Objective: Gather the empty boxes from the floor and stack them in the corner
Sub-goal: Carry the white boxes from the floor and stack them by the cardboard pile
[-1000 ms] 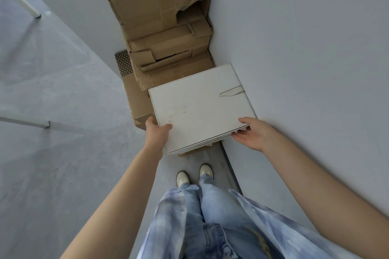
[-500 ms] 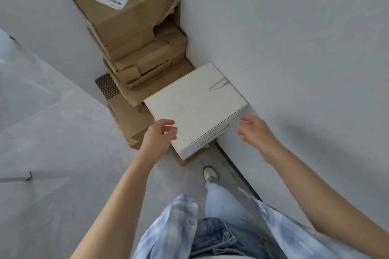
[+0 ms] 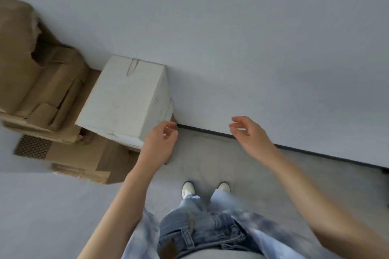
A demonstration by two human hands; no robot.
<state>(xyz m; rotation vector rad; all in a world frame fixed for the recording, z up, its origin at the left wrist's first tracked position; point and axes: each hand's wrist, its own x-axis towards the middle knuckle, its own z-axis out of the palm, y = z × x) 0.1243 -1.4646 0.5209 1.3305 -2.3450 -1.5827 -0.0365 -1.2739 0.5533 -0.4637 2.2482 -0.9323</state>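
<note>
Resting on the brown boxes (image 3: pixel 69 153) in the corner, against the wall (image 3: pixel 252 48), the white box (image 3: pixel 124 99) lies just left of the left hand (image 3: pixel 160 143); the right hand (image 3: pixel 250 132) hangs farther off. Both hands are loose and hold nothing.

White box (image 3: pixel 126 99), brown cardboard boxes (image 3: pixel 42 73), grey wall (image 3: pixel 252 38), blue jeans (image 3: pixel 200 229).

A plain grey-white wall (image 3: pixel 252 38) meets the grey floor (image 3: pixel 210 162) along a dark baseboard strip (image 3: pixel 315 154) — a brown perforated vent grille (image 3: pixel 33 147) sits at the left.
</note>
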